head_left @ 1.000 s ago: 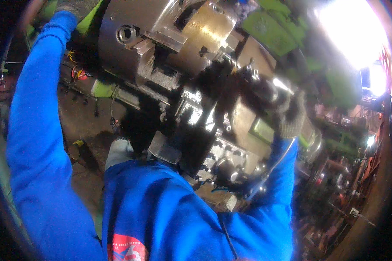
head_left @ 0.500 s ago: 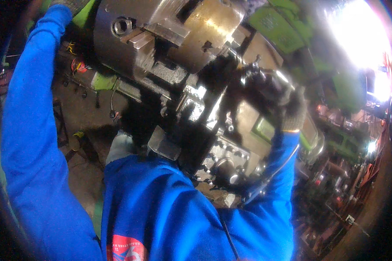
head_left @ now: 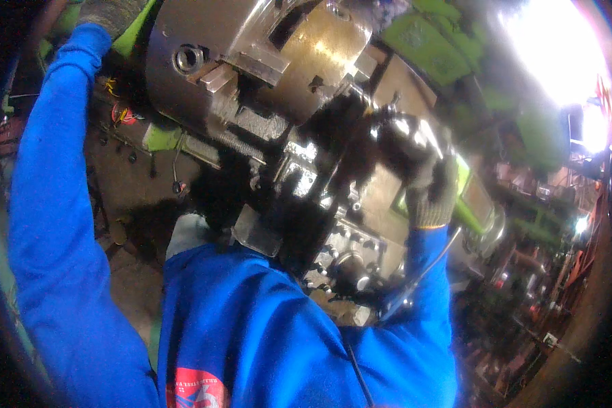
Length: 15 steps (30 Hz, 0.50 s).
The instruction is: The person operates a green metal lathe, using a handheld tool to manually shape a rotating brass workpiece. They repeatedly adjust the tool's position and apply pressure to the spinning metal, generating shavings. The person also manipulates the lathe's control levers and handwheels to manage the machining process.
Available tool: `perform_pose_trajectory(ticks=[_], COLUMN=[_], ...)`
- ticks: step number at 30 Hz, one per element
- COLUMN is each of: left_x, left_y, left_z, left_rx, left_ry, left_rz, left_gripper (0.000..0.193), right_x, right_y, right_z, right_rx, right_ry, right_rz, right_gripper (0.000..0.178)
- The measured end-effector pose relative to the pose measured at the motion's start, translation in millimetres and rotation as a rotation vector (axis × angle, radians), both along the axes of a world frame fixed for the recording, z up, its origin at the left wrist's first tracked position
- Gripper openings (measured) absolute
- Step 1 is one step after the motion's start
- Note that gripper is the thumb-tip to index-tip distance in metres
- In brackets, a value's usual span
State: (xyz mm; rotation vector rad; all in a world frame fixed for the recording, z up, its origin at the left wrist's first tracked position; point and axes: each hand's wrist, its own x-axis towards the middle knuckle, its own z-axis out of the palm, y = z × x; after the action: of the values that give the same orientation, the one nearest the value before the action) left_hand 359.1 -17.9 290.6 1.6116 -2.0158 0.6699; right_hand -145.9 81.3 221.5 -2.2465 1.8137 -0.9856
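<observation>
My gloved left hand [head_left: 112, 12] is at the top left edge, beside a green machine part [head_left: 134, 30]. Its fingers are partly cut off, so their grip does not show. At the right of centre, my gloved right hand [head_left: 430, 187] has its fingers curled around something shiny and blurred that I cannot make out. Left of that hand lie the dark shadowed middle of the lathe and a bright metal tool block [head_left: 296, 173]. Beyond them is a big steel lathe chuck [head_left: 173, 85], its stepped jaw [head_left: 262, 64] against a brass-coloured cylindrical metal piece [head_left: 326, 44].
A plate with several bolt heads [head_left: 350, 248] lies nearer my body, beside a flat grey metal piece [head_left: 257, 231]. Green machine covers [head_left: 425, 44] stand at the far right. Coloured wires [head_left: 122, 114] hang at the left. A strong light [head_left: 557, 51] glares at the upper right.
My right hand has come nearer to my body and a little to the left, still curled. The view has shifted slightly, and more of my left hand shows.
</observation>
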Motion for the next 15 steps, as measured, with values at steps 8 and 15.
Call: perform_pose_trajectory(ticks=[8,15], left_x=[5.5,17.9], left_y=[-3.2,-11.0], left_z=[-6.3,-9.1], left_rx=[-0.031,0.004], left_ry=[-0.03,0.011], left_rz=[-0.009,-0.052], left_gripper=[0.016,0.015], right_x=[-7.8,-30.7], right_y=[-6.8,-51.2], right_z=[4.8,11.3], right_rx=[0.106,0.106], right_ry=[-0.041,0.87], right_rz=[0.06,0.027], right_gripper=[0.043,0.022])
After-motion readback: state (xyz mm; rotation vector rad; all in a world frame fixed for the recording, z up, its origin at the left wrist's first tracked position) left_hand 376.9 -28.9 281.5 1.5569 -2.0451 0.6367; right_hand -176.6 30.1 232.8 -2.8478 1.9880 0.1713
